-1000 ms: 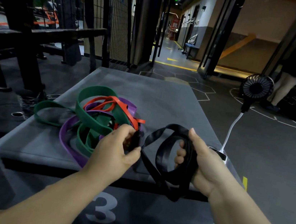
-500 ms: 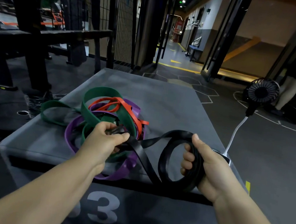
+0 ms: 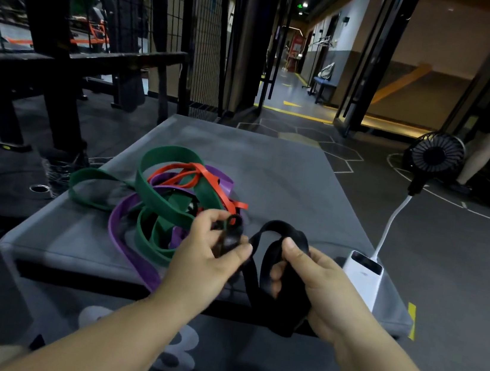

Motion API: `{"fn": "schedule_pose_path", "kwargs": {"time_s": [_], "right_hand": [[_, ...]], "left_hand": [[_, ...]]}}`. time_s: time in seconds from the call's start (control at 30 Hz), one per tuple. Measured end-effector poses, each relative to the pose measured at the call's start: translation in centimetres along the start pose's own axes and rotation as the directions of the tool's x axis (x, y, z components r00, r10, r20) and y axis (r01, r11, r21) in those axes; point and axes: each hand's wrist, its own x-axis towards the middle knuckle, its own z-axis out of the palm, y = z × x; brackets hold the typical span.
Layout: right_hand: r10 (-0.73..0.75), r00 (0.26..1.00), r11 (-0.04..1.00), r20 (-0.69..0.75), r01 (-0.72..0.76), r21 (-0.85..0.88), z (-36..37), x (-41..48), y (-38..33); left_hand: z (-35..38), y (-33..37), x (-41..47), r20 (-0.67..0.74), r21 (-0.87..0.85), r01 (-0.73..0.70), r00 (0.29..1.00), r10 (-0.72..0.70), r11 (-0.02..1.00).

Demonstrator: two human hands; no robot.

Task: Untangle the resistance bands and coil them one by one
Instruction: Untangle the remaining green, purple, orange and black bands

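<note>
Two hands work above the near edge of the tabletop (image 3: 284, 184). Left hand (image 3: 207, 252): grip pinching one end of the black band (image 3: 277, 228) between thumb and fingers. Right hand (image 3: 314, 284): grip clenched round the black band's gathered loops, one loop standing up between the hands. Green band (image 3: 155, 192), purple band (image 3: 132, 251), red band (image 3: 207, 174): one tangled heap on the tabletop's left half, with the purple band trailing over its near edge. White power bank (image 3: 363, 272): tabletop's right edge. Black fan (image 3: 436, 156): beyond the tabletop's right side.

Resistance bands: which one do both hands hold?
The black band: left hand and right hand both grip it; the green band, purple band and red band lie tangled on the box.
</note>
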Motion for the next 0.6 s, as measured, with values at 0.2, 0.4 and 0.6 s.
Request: {"fn": "schedule_pose_path", "kwargs": {"time_s": [0.2,0.4,0.6], "right_hand": [[-0.034,0.996,0.999,-0.087,0.035,0.008,0.3,0.3,0.2],[-0.022,1.0,0.999,0.008,0.021,0.033,0.1,-0.1,0.1],[-0.026,0.998,0.999,0.054,0.028,-0.02,-0.1,-0.3,0.3]], "left_hand": [[0.7,-0.3,-0.8,0.221,-0.088,0.038,0.975,-0.018,0.995],[0.7,0.0,-0.8,0.274,-0.191,0.133,0.958,-0.078,0.973],[-0.4,0.1,0.6,0.148,0.301,-0.117,0.986,0.074,0.946]]}}
